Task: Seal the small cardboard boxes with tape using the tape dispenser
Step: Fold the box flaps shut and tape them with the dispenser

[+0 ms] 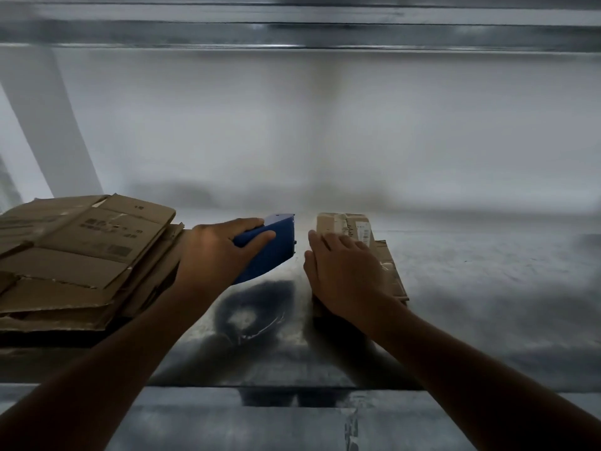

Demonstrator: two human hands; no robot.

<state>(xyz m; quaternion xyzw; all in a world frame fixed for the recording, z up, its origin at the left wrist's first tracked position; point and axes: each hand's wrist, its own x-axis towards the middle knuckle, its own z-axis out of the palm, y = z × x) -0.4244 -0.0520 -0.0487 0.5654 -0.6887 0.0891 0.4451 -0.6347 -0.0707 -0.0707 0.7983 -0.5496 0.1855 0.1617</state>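
Risk: the box could skid on the smooth metal under a one-handed press, or the tape could start off the seam, since the dispenser is not yet on the box.
Left hand (214,255) fingers (258,237) curl round the tape dispenser (273,255), gripping it; right hand (344,275) lies straight-fingered on the small cardboard box (344,222), mid-shelf (487,288). Dispenser just beside the box, apart. Flattened cardboard stack (81,255) at the shelf's left edge.

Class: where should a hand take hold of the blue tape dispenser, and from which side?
Grip the blue tape dispenser at its near end, from above and the left, as the left hand does; that likely leaves the broad far end free for taping.
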